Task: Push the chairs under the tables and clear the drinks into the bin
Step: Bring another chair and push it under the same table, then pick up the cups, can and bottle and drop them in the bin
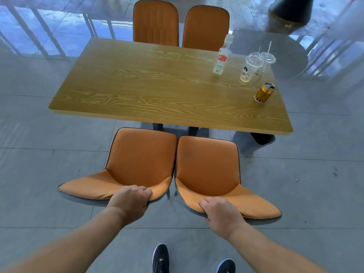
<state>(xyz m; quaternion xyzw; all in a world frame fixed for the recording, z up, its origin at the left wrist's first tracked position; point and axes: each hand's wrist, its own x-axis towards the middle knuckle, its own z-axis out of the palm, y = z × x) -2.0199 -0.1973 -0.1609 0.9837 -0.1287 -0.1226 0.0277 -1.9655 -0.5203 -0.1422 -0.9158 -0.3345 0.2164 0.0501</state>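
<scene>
chairs and drinks laid out around the table [157, 85]

two chairs stand side by side at the table's near edge, the near left chair [137, 160] just beside the near right chair [208, 166], with the left hand [131, 196] on the back of the first and the right hand [220, 211] on the back of the second. two far chairs [155, 22] stand behind the table's far edge. on the table's right end stand a bottle [222, 56], to its right two cups [251, 67] close together, and nearer, a can [265, 92]. a bin [256, 140] sits on the floor under the table's near right corner.
</scene>
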